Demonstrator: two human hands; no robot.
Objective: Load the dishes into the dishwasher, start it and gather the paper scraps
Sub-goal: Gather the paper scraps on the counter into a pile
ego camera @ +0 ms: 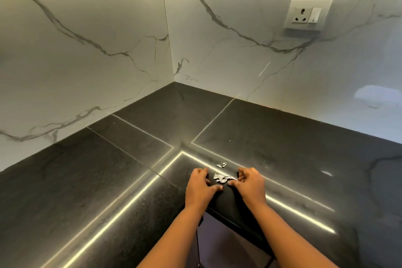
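2 hands rest on the black stone counter (282,148) at its inner corner, with the paper scraps (222,177) lying between them, a crumpled cluster just beside both thumbs. 1 more scrap (221,164) sits a little farther back, apart from either hand. The left hand (201,185) lies loose, its fingertips on the stone and its thumb stretched toward the cluster, gripping nothing. The right hand (250,184) has its fingers curled under beside the scraps; whether they pinch any paper cannot be told. White marble walls (97,39) meet behind, and the right one carries a socket (307,14).
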